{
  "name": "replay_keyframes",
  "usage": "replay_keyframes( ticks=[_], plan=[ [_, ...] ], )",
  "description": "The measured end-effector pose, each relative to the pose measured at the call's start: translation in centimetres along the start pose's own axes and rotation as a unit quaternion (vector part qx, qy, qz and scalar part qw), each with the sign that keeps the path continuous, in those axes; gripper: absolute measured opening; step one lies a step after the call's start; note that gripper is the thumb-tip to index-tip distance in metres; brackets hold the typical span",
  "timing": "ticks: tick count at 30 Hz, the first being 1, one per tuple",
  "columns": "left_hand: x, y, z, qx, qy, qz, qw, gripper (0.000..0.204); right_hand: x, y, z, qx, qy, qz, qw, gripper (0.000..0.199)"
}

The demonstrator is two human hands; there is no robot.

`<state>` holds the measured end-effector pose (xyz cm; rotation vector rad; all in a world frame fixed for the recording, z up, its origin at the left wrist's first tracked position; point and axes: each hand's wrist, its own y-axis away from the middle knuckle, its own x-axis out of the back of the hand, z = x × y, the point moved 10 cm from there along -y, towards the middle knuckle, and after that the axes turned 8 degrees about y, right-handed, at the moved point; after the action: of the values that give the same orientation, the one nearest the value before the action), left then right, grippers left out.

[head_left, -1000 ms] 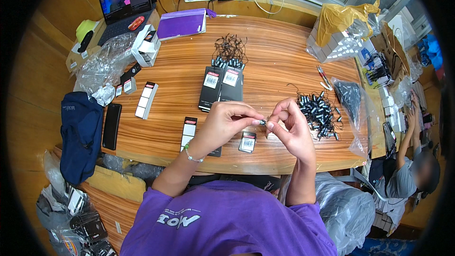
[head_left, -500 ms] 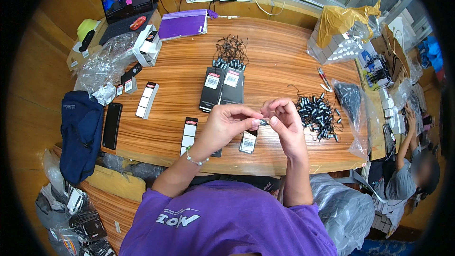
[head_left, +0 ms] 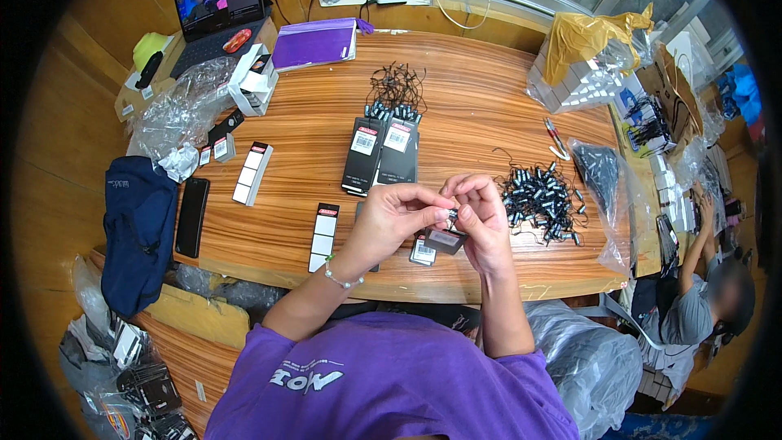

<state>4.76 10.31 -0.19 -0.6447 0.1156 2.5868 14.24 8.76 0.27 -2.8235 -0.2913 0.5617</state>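
My left hand (head_left: 401,213) and my right hand (head_left: 481,216) meet over the near part of the table, both closed in a pinch. Between their fingertips is a small dark hang-tag string with a seal (head_left: 452,215), partly hidden by the fingers. A dark hang tag (head_left: 445,240) tilts just below the fingertips, close to my right thumb. Beneath it lies a small stack of tags with barcode labels (head_left: 423,253). Beyond my hands are two stacks of black hang tags (head_left: 397,165), their strings and seals (head_left: 397,98) bunched at the far end.
To the right lie a heap of loose black strings with seals (head_left: 544,202), a plastic bag of more (head_left: 601,171) and a pen (head_left: 556,137). Label strips (head_left: 324,236), a phone (head_left: 192,216) and a blue pouch (head_left: 138,232) sit left. Another person (head_left: 692,305) works at far right.
A dark hang tag now shows tilted below my fingertips, above the small labelled stack. My right hand has shifted slightly left and down, and its fingers have drawn closer to the left hand's.
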Motion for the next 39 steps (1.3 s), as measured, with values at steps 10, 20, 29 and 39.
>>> replay_keyframes(
  ticks=[10, 20, 29, 39],
  plan=[
    [0.1, -1.0, 5.3, -0.191, -0.370, 0.008, 0.909, 0.015, -1.5, 0.8, 4.1, -0.163, 0.029, -0.062, 0.984, 0.037],
    [0.2, 0.4, -0.2, -0.115, -0.325, 0.023, 0.939, 0.046, 1.7, -0.1, 5.2, -0.080, -0.115, 0.116, 0.983, 0.036],
    [1.3, 0.3, -2.0, -0.047, -0.250, 0.005, 0.967, 0.036, 3.2, -0.8, 5.1, -0.107, -0.169, 0.141, 0.970, 0.026],
    [5.0, 0.0, -1.3, 0.010, -0.191, -0.009, 0.981, 0.023, 3.0, -8.6, 0.1, -0.037, -0.200, 0.064, 0.977, 0.030]
  ],
)
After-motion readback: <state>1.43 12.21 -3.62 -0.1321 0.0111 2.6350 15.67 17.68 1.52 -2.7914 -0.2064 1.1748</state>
